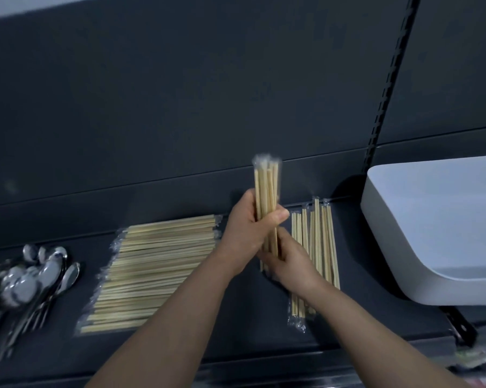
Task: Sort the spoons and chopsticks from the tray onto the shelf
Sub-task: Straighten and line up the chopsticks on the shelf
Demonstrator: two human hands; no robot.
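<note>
I hold a bundle of wrapped wooden chopsticks [266,189] upright above the dark shelf [236,309]. My left hand [246,233] grips the bundle at its middle, thumb across the front. My right hand [291,261] grips its lower end. A wide flat pile of wrapped chopsticks [155,270] lies on the shelf to the left of my hands. A smaller pile of chopsticks [319,247] lies lengthwise just right of my hands. Several metal spoons [37,275] lie heaped at the shelf's far left. The white tray [398,247] stands at the right.
A dark back panel [180,93] rises behind the shelf. A slotted black upright [387,88] runs down beside the tray, and a black bracket [460,323] sticks out under it. Coloured packets [477,357] show at the lower right corner.
</note>
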